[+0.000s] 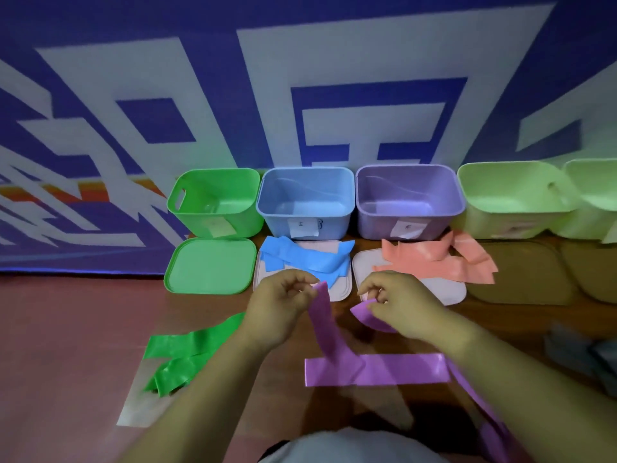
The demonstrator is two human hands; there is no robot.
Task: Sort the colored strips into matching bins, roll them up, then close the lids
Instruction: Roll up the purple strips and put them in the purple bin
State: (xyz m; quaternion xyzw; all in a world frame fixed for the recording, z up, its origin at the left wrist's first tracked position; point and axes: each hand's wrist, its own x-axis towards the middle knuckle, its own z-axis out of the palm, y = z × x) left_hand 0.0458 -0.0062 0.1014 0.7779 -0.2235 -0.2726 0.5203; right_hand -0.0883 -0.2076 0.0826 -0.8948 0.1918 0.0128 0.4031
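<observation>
Purple strip pinched by left hand and right hand before purple bin; trailing length may snag and slip either grip.

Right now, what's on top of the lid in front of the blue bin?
Blue strips lie heaped across the lid; what lies beneath them is covered, and the left hand hides its near edge.

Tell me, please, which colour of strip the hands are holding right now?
The purple strips: the left hand and right hand both pinch purple, while the green strips, blue strips and orange strips lie untouched.
</observation>
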